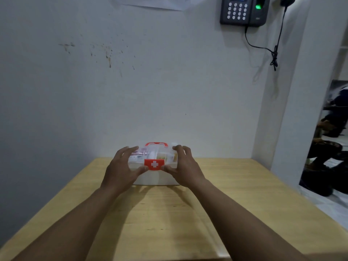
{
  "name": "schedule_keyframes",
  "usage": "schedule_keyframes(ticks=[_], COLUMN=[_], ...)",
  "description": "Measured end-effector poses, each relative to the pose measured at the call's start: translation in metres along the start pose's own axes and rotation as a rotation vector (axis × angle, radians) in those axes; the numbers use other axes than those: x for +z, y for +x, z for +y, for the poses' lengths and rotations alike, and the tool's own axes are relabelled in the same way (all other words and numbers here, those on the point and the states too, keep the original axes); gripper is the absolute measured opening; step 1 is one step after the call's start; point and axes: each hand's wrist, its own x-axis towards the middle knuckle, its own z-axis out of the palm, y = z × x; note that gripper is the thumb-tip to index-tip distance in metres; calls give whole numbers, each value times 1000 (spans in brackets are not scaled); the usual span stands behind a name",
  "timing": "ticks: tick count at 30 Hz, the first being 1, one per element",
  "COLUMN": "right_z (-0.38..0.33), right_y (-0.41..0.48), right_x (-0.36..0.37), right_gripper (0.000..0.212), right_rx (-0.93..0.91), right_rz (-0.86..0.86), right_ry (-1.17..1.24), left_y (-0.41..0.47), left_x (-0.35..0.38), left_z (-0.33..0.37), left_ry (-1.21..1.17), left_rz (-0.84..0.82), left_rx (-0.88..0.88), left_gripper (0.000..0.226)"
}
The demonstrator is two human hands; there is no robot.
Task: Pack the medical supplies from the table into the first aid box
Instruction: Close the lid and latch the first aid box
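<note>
Observed: the first aid box [156, 177] stood on the far part of the wooden table [169, 213], close to the white wall [131, 81] and roughly centred across the table's width. Its clear lid was down. The red latch [154, 164], marked with a white cross, sat at the middle of the front. The red handle [156, 143] lay along the top at the rear edge.

Packets and small items [140, 154] showed through the lid, inside the box. Their exact kinds could not be read.

The left hand [120, 170] clasped the box's left end. Its fingers curved over the lid top and its thumb pressed the front just left of the latch. The right hand [185, 167] clasped the right end in the same way, with its thumb just right of the latch. The two hands were apart, with the latch between the thumbs.

On the wall, upper right, hung a dark keypad terminal [243, 10] with a green light. A black cable [275, 53] trailed below it. Brown stains marked the wall at upper left.
</note>
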Motion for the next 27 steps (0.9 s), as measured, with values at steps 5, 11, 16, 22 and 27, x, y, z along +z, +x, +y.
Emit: schedule_keyframes(ticks=[5,11,16,22,27], right_z=[4,17,24,38,62], right_y=[0,-5,-3,-1,2], right_x=[4,2,2,-9,-30], right_gripper=[79,87,87,81,81], right_rx=[0,37,48,40,72], right_rz=[1,-32,-37,-24,8], right_ry=[21,89,157,175,173], left_y=[1,11,13,17,28], left_x=[1,-5,-2,10,33], left_z=[-2,-8,-11,-4,20], left_ry=[-9,-83,-186,-245,-274], left_rz=[3,-74,-155,-133,-160], left_rx=[-2,-69,-124,-137,-125], left_gripper=[79,109,97,95,96])
